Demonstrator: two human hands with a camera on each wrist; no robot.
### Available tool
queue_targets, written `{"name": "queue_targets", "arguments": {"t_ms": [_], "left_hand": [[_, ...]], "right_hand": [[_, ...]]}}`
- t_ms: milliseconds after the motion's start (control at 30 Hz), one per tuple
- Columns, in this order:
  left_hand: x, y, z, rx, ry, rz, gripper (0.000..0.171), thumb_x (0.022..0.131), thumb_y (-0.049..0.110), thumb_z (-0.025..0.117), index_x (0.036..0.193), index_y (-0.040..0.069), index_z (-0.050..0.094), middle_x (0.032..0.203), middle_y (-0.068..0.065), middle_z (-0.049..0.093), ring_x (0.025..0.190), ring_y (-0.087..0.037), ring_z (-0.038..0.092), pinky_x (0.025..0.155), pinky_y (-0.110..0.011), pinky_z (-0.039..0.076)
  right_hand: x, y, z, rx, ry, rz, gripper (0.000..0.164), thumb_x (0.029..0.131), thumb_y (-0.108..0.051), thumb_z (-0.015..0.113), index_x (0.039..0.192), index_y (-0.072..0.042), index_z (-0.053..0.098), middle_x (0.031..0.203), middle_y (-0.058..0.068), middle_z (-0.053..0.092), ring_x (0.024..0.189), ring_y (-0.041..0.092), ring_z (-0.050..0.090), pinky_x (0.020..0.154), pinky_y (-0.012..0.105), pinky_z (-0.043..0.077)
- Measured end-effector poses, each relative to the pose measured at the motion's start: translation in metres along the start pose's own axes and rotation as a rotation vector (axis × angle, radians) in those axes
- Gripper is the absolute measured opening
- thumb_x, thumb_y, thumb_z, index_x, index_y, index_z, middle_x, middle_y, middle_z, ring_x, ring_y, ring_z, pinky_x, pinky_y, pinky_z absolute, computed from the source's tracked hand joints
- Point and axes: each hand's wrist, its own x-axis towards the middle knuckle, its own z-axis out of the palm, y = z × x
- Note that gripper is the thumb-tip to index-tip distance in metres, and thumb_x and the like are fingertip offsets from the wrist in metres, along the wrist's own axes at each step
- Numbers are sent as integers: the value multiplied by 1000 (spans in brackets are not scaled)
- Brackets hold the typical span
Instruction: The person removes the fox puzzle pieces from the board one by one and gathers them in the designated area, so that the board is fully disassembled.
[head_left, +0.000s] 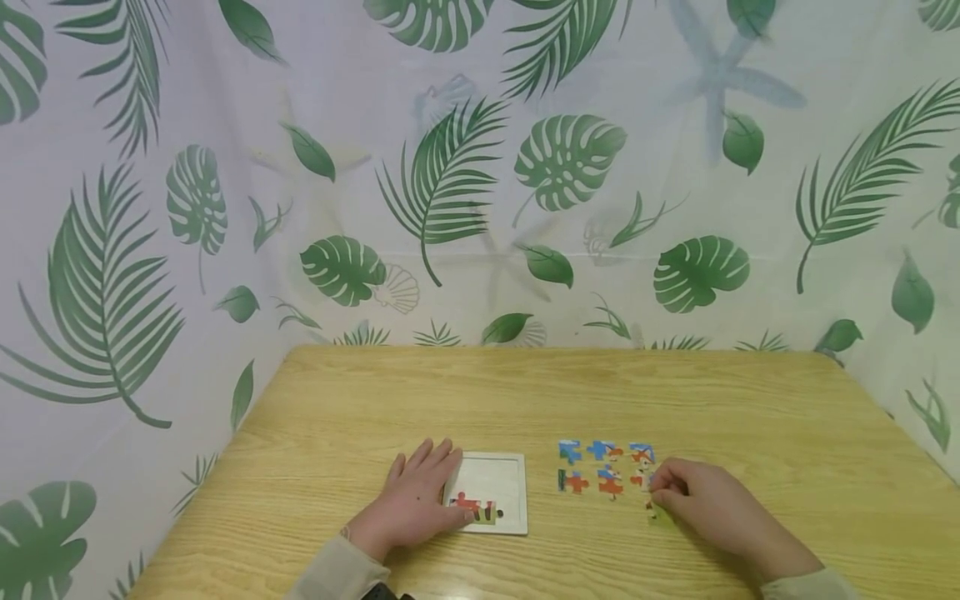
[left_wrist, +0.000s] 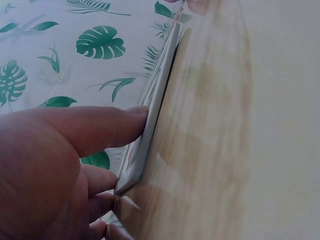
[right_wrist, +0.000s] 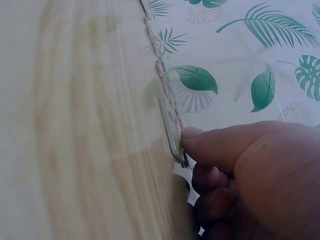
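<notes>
A shallow white puzzle tray [head_left: 512, 468] lies on the table, with a joined strip of jigsaw pieces [head_left: 486, 511] in its lower left part. My left hand [head_left: 416, 500] rests over the tray's left side, fingers stretched forward and thumb across the strip. In the left wrist view, the thumb [left_wrist: 127, 125] presses at the tray's rim. On the right, my right hand [head_left: 701, 504] pinches a yellow-green jigsaw piece [head_left: 652, 512] at the lower end of the loose pieces. The right wrist view shows its thumb [right_wrist: 210, 147] on this piece [right_wrist: 171, 131], the other fingers curled.
Several loose jigsaw pieces [head_left: 609, 481] in blue, red and white lie in rows between the tray and my right hand. Wood-grain tabletop [head_left: 450, 392] extends behind them to a leaf-patterned cloth [head_left: 465, 250] hanging at the back and sides.
</notes>
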Motion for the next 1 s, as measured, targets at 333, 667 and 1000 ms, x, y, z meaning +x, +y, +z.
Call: {"name": "queue_targets", "arguments": {"t_ms": [333,667,1000], "left_hand": [[2,1,1,2,-6,5,87,91,51,68,158,6,34,165,-15,24,153,-39,11,116,-67,3],[2,0,0,2,-1,10,88,92,51,68,158,6,34,165,-15,24,152,-40,11,116,-67,3],[1,1,1,12,1,-2,89,90,52,68,158,5,34,165,-16,24,152,-40,12,116,-68,4]], "right_hand": [[-4,-5,-3,47,69,3,8,97,-26,70,95,-18,67,76,-4,54,70,13,48,64,30,39],[1,-26,-3,146,40,-8,12,100,-24,66,102,-12,67,78,0,56,70,15,47,60,29,40],[11,-52,8,190,-3,-77,8,100,-20,65,97,-12,67,76,-1,58,65,13,47,56,28,40]]}}
